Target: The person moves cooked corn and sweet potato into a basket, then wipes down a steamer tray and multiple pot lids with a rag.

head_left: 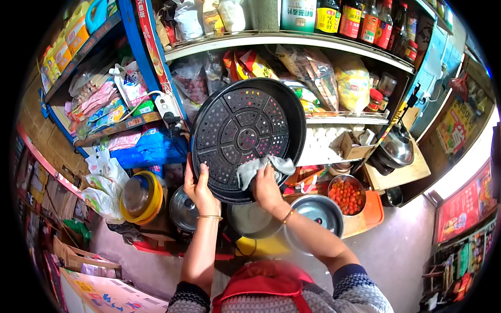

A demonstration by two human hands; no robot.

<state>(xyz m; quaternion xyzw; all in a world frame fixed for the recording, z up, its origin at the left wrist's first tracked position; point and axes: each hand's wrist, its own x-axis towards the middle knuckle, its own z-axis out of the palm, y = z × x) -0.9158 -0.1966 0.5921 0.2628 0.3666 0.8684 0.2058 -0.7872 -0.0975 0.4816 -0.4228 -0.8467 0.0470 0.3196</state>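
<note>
A round black steamer tray (247,136), pierced with many small holes and with a raised rim, is held up and tilted toward me in the middle of the head view. My left hand (201,189) grips its lower left edge, thumb on the near side and the other fingers partly hidden behind the rim. A grey cloth (250,171) is bunched in my right hand (267,190) and pressed against the tray's lower right inside. Below the tray, a metal pot (254,219) is partly covered by it.
A metal basin (316,211) and a bowl of small red tomatoes (346,195) stand to the right. Yellow basins (156,198) and a metal lid (182,208) are at left. Shelves of bottles (350,21) and bags rise behind; a power strip (166,106) hangs on the left post.
</note>
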